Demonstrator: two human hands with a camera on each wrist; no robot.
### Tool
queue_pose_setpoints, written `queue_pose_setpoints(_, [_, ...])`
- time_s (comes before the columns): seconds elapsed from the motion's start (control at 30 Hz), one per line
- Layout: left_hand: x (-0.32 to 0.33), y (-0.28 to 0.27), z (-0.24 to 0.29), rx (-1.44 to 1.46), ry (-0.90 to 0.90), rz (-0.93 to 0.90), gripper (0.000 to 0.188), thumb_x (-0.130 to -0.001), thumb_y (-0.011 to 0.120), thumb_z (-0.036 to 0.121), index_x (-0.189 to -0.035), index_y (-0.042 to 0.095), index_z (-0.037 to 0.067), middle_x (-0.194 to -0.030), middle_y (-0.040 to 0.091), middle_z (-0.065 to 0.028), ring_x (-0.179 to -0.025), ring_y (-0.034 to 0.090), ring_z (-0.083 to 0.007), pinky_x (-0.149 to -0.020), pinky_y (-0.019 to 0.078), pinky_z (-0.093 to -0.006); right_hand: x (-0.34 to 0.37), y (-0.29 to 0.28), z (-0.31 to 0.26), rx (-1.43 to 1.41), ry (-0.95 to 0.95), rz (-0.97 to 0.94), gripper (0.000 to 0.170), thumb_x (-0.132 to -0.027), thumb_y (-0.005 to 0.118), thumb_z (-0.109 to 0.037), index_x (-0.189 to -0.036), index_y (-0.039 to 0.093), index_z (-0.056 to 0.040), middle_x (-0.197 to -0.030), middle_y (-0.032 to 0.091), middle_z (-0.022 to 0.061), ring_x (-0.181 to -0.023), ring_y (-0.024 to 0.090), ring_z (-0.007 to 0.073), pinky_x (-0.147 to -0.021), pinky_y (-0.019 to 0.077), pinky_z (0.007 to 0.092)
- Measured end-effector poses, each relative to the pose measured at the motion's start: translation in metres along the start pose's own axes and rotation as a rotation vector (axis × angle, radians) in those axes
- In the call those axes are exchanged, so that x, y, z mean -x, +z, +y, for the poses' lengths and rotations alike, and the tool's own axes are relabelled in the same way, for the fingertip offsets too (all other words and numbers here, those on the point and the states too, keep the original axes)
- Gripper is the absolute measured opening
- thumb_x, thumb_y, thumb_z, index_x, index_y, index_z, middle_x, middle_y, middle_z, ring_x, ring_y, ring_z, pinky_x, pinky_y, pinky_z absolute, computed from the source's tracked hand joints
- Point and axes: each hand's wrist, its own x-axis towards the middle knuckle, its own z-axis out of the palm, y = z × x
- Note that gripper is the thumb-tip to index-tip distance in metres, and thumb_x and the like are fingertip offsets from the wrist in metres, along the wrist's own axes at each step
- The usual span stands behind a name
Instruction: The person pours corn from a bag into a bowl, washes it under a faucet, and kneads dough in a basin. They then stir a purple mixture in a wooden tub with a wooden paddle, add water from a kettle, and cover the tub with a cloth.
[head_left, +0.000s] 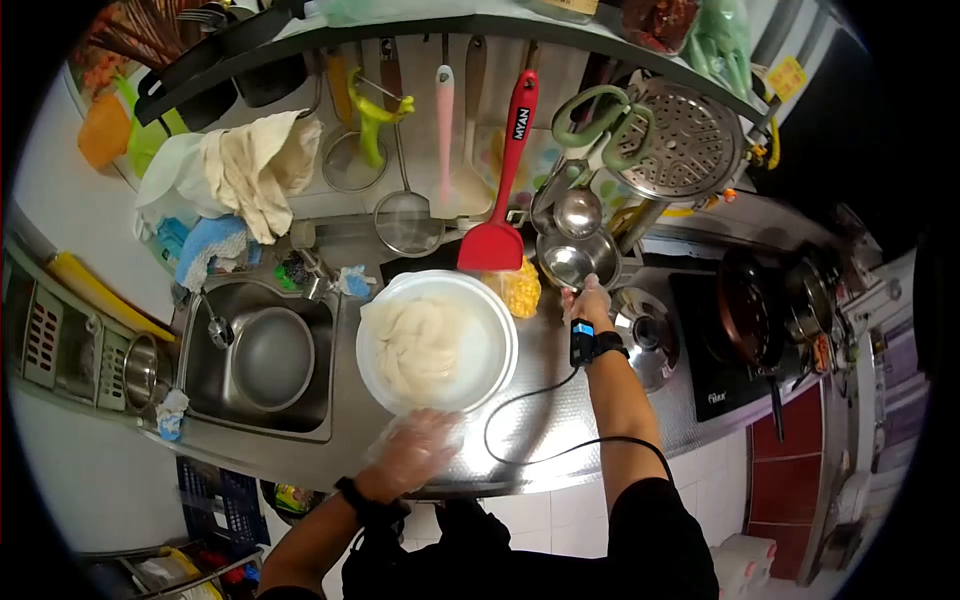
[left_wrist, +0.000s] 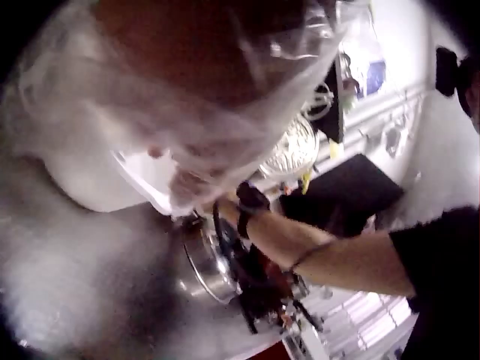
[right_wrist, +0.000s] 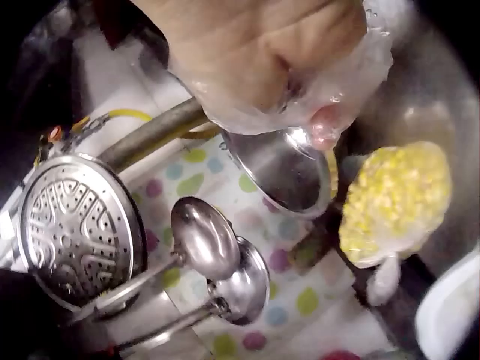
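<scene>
A white basin [head_left: 508, 345] on the steel counter holds a soft pale mass of dough [head_left: 415, 345]. My left hand [head_left: 418, 448], in a clear plastic glove, is at the basin's near rim with fingers loose and nothing in them. In the left wrist view the gloved left hand [left_wrist: 195, 97] fills the top, blurred. Behind the basin's right side, my gloved right hand [head_left: 592, 302] holds the near rim of a shiny metal bowl [head_left: 570, 265]. The right wrist view shows the right hand [right_wrist: 285, 67] with a fingertip at the rim of the tilted bowl [right_wrist: 281, 169].
A knotted bag of corn kernels [right_wrist: 397, 199] lies between basin and bowl. A red spatula [head_left: 492, 245] and ladles [head_left: 578, 213] hang above. Right are a glass lid [head_left: 645, 335] and a cooktop [head_left: 715, 375] with a pan; left is a sink [head_left: 320, 400]. A cable [head_left: 520, 462] trails over the counter.
</scene>
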Motion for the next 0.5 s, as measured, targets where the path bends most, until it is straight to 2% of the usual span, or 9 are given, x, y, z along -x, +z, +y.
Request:
queue_pose_setpoints(0.03, [0.001, 0.031, -0.010, -0.024, 0.047, 0.152, 0.059, -0.078, 0.056, 0.039, -0.130, 0.037, 0.018, -0.118, 0.045, -0.0073, -0.113, 0.038, -0.0213, -0.095, 0.0287, -0.0344, 0.014, 0.004, 0.012, 0.006, 0.035, 0.108, 0.029, -0.083, 0.055, -0.029, -0.102, 0.049, -0.0084, -0.073, 0.060, 0.0146, -0.059, 0.059, 0.0286, -0.049, 0.0486, 0.0386])
queue_pose_setpoints(0.07, [-0.047, 0.035, -0.012, -0.116, 0.090, 0.236, 0.054, -0.080, 0.053, 0.037, -0.129, 0.039, 0.017, -0.117, 0.048, -0.0065, -0.111, 0.041, -0.0208, -0.094, 0.0308, -0.0343, 0.024, 0.003, 0.025, 0.015, 0.070, 0.219, 0.022, -0.084, 0.052, -0.027, -0.094, 0.052, -0.0073, -0.067, 0.058, 0.0129, -0.055, 0.057, 0.0250, -0.046, 0.0474, 0.0363])
queue_pose_setpoints(0.1, [-0.095, 0.044, -0.019, -0.212, 0.125, 0.324, 0.050, -0.082, 0.050, 0.034, -0.128, 0.041, 0.016, -0.115, 0.050, -0.0057, -0.109, 0.044, -0.0202, -0.093, 0.0328, -0.0342, -0.040, 0.033, -0.054, 0.058, -0.130, 0.132, 0.020, -0.084, 0.050, -0.025, -0.089, 0.051, -0.0054, -0.064, 0.056, 0.0130, -0.052, 0.056, 0.0244, -0.044, 0.0461, 0.0362])
queue_pose_setpoints(0.17, [-0.082, 0.037, -0.002, -0.521, -0.002, 0.104, 0.050, -0.088, 0.042, 0.034, -0.133, 0.034, 0.014, -0.130, 0.043, -0.0058, -0.120, 0.037, -0.0188, -0.103, 0.0258, -0.0354, -0.055, 0.006, -0.023, 0.164, -0.234, 0.069, 0.020, -0.085, 0.047, -0.021, -0.081, 0.048, -0.0016, -0.059, 0.052, 0.0132, -0.045, 0.052, 0.0233, -0.038, 0.0434, 0.0360])
queue_pose_setpoints(0.2, [-0.077, -0.016, 0.044, -0.559, -0.080, -0.181, 0.050, -0.087, 0.043, 0.035, -0.131, 0.035, 0.014, -0.120, 0.049, -0.0039, -0.109, 0.047, -0.0184, -0.093, 0.0384, -0.0373, -0.054, -0.006, -0.004, 0.211, -0.279, 0.039, 0.021, -0.085, 0.046, -0.019, -0.076, 0.046, 0.0004, -0.056, 0.050, 0.0133, -0.042, 0.051, 0.0227, -0.036, 0.0421, 0.0359])
queue_pose_setpoints(0.3, [-0.081, 0.009, 0.017, -0.532, -0.071, -0.098, 0.044, -0.085, 0.046, 0.033, -0.123, 0.041, 0.013, -0.113, 0.052, -0.0054, -0.103, 0.050, -0.0201, -0.089, 0.0408, -0.0367, 0.033, -0.006, -0.037, 0.163, -0.295, 0.016, 0.019, -0.083, 0.047, -0.016, -0.074, 0.046, 0.0010, -0.055, 0.049, 0.0132, -0.040, 0.049, 0.0220, -0.035, 0.0430, 0.0358])
queue_pose_setpoints(0.37, [-0.074, 0.018, -0.008, -0.530, -0.073, -0.053, 0.040, -0.083, 0.048, 0.032, -0.117, 0.045, 0.012, -0.108, 0.054, -0.0064, -0.099, 0.052, -0.0213, -0.086, 0.0424, -0.0363, 0.060, -0.025, -0.047, 0.268, -0.314, -0.036, 0.016, -0.082, 0.044, -0.010, -0.071, 0.048, 0.0010, -0.054, 0.048, 0.0122, -0.038, 0.047, 0.0200, -0.033, 0.0406, 0.0322])
queue_pose_setpoints(0.43, [-0.061, 0.015, -0.030, -0.558, -0.085, -0.030, 0.037, -0.081, 0.050, 0.031, -0.112, 0.049, 0.011, -0.103, 0.056, -0.0074, -0.095, 0.055, -0.0224, -0.083, 0.0440, -0.0358, 0.075, -0.067, -0.054, 0.459, -0.325, -0.352, 0.016, -0.083, 0.047, -0.015, -0.070, 0.049, -0.0062, -0.060, 0.048, 0.0071, -0.040, 0.044, 0.0163, -0.033, 0.0394, 0.0261])
queue_pose_setpoints(0.5, [-0.043, 0.006, -0.053, -0.595, -0.114, -0.020, 0.034, -0.079, 0.052, 0.030, -0.106, 0.052, 0.011, -0.098, 0.058, -0.0084, -0.090, 0.057, -0.0235, -0.081, 0.0457, -0.0354, 0.141, -0.074, -0.054, 0.511, -0.264, -0.136, 0.023, -0.081, 0.050, -0.018, -0.062, 0.048, -0.0045, -0.053, 0.044, 0.0064, -0.037, 0.044, 0.0172, -0.031, 0.0371, 0.0284])
